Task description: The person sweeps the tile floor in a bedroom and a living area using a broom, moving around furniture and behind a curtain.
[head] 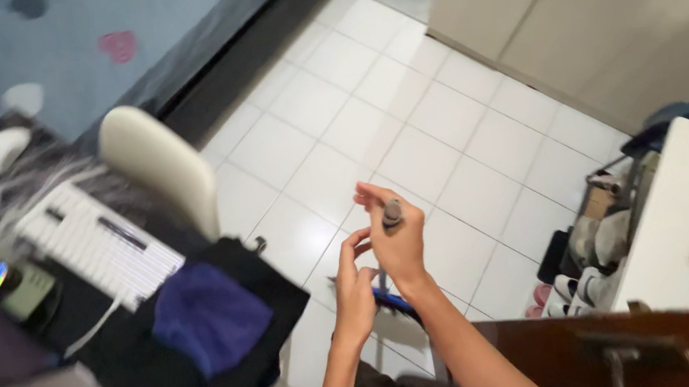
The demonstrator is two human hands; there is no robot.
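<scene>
Grey cylindrical object [391, 212], small, stick-like, possibly a marker or a cap end; blur hides the detail. It sits pinched at the fingertips of the right hand [396, 236], raised upright over the white tiled floor [406, 116], in front of the person's lap. Right hand is closed on it, thumb against fingers. Left hand [353, 282] is just below and beside it, fingers curled around a blue thing [394, 300] that runs under both hands; whether the blue thing and the grey object are one piece cannot be told. Left hand's grip looks closed on the blue thing, not certain.

Handling, as a judgement: light, rigid, smooth plastic, likely a bit slippery, not fragile. Best held around the mid-barrel with a thumb-and-two-finger pinch, as it is held now.

Around: dark worktop [99, 303] at left with a white keyboard [94, 242], a blue cloth [208, 317], a cream chair back [160, 165]. White worktop [683, 238] at right, shoes [580, 270] beneath.
</scene>
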